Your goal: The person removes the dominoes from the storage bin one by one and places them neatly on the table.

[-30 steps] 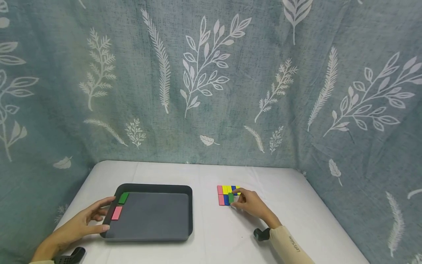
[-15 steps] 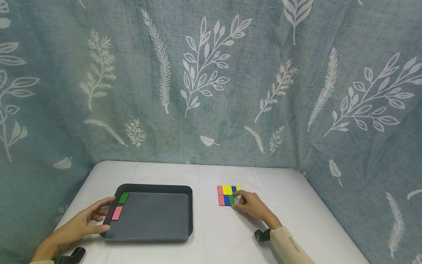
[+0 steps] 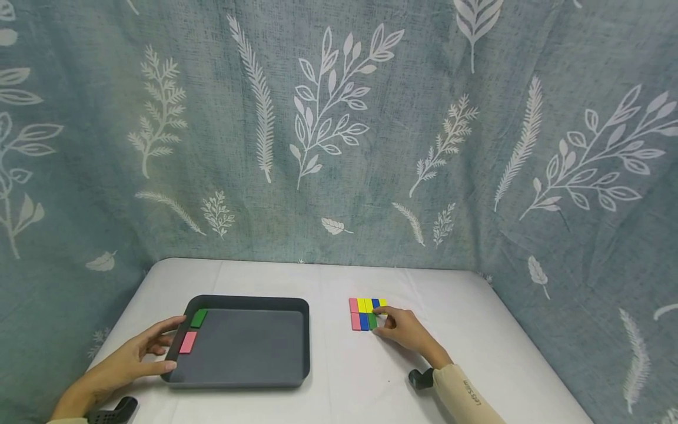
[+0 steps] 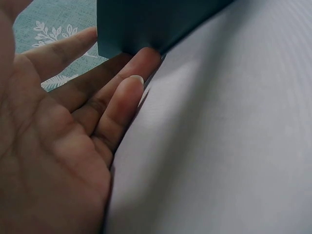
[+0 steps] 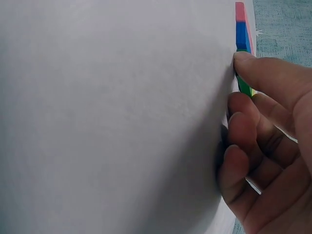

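Note:
My right hand (image 3: 402,327) has its thumb and index finger at the near and far edges of a green tile (image 3: 373,321), pinching it at the right end of the front row. In that row lie a blue tile (image 3: 364,321) and a pink tile (image 3: 355,321); the right wrist view shows the thumb against the green tile (image 5: 244,87). My left hand (image 3: 132,359) rests on the left side of a dark grey tray (image 3: 304,341), thumb and index finger apart on its rim, the other fingers loosely bent. Inside the tray lie another green tile (image 3: 199,318) and a pink tile (image 3: 188,342).
Behind the front row is a back row with a pink tile (image 3: 353,305), yellow tiles (image 3: 365,305) and a blue tile (image 3: 375,303), its right end partly hidden by my fingers. A white cloth (image 3: 339,365) covers the table. A leaf-patterned curtain (image 3: 339,135) hangs behind.
The green tile in my right hand has come down slightly to the right, lying flush beside the blue one. In the last half second hardly anything moves; the left hand and tray stay still.

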`<action>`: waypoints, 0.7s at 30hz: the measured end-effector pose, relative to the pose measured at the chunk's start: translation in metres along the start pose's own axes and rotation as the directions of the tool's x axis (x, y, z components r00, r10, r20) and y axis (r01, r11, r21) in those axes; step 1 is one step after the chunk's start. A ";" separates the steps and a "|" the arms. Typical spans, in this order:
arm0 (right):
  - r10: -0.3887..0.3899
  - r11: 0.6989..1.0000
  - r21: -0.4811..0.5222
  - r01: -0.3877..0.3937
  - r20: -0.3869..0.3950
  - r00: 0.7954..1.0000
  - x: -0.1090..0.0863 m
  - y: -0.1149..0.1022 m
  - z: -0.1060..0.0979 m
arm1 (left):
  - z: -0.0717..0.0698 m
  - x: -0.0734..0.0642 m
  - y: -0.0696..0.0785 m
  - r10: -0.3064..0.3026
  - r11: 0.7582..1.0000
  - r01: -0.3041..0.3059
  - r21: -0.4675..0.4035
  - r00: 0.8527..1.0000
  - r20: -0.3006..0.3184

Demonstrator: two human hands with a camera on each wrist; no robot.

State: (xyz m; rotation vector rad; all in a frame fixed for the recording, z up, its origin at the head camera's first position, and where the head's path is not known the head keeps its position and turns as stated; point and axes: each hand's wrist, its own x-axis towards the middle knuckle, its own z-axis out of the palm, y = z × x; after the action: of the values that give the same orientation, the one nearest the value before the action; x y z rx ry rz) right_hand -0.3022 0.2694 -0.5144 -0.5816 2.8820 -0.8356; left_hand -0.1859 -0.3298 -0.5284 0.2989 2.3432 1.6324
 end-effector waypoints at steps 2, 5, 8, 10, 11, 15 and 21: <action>-0.002 1.000 0.002 0.002 0.001 1.000 0.000 -0.001 0.000 | 0.000 0.000 -0.001 -0.003 1.000 0.003 0.000 1.000 0.002; -0.003 1.000 0.001 0.003 0.004 1.000 0.000 -0.002 0.000 | -0.001 0.000 -0.001 -0.009 1.000 0.009 -0.003 1.000 0.004; 0.004 1.000 0.008 -0.004 0.006 1.000 0.002 -0.003 -0.001 | -0.001 -0.002 -0.001 -0.013 1.000 0.013 -0.006 1.000 0.009; 0.006 1.000 0.019 -0.006 0.009 1.000 0.003 -0.004 -0.002 | -0.001 -0.002 -0.001 -0.020 1.000 0.020 -0.005 1.000 0.007; 0.004 1.000 0.026 -0.004 0.009 1.000 0.005 -0.005 -0.003 | -0.001 -0.003 -0.001 -0.025 1.000 0.025 -0.005 1.000 0.006; -0.011 0.999 0.048 0.011 0.009 1.000 0.010 -0.011 -0.005 | -0.001 -0.001 -0.001 -0.005 1.000 0.005 0.015 1.000 -0.004; -0.074 0.995 0.068 0.074 -0.005 0.997 0.019 -0.026 -0.006 | -0.001 0.002 -0.001 0.000 0.999 0.001 0.040 1.000 -0.023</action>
State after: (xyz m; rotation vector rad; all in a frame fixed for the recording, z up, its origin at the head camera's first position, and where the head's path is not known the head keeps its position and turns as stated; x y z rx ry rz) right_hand -0.3120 0.2449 -0.4949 -0.6840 2.8367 -0.9416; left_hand -0.1877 -0.3302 -0.5296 0.2892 2.3949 1.5983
